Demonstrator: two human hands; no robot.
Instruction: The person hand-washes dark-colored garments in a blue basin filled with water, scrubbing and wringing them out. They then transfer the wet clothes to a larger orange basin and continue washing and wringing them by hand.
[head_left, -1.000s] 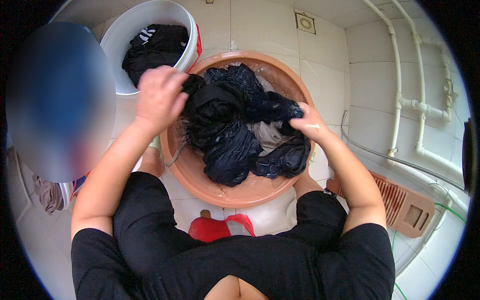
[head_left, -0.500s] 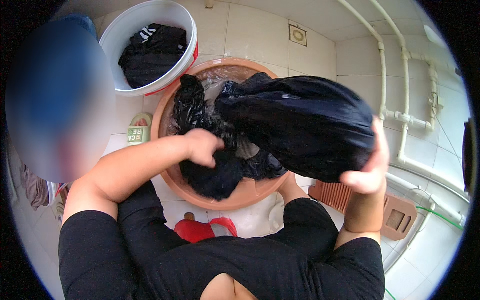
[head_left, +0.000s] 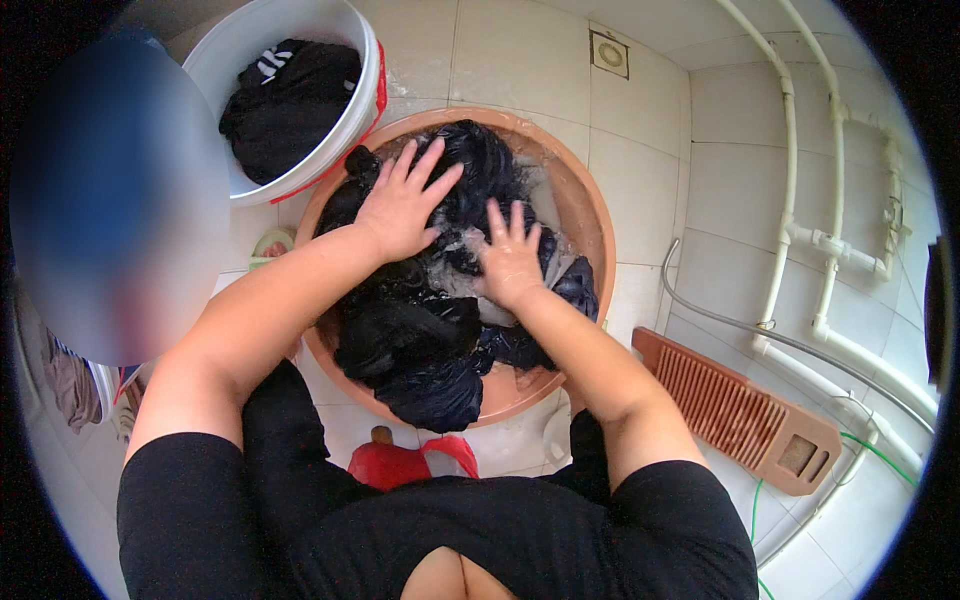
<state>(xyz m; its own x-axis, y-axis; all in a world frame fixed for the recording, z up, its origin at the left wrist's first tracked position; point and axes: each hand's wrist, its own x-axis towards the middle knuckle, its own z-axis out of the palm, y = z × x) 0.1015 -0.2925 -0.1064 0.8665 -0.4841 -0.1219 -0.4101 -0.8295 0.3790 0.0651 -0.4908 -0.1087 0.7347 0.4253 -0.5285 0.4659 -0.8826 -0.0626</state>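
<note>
Beneath us spread a cream-tiled floor (head_left: 520, 65), and on it, between the person's legs, stood a wide, round, terracotta-coloured plastic basin (head_left: 592, 195). Soaked black and navy clothes (head_left: 405, 345) filled much of this basin, with water glistening among the folds and greyish fabric at its far right. Beyond its upper left we found a white bucket (head_left: 235, 62), tilted towards us, a black garment with white marks (head_left: 290, 115) bunched inside. To the lower right, well apart from the basin, lay a brown ribbed washboard (head_left: 735, 410). Both hands were palm down over the clothes, fingers spread wide, gripping nothing: the left hand (head_left: 402, 210) rested on dark cloth, while the right hand (head_left: 513, 262) was just beside it; whether it pressed, we couldn't tell. Smallest was a square floor drain (head_left: 609, 53).
</note>
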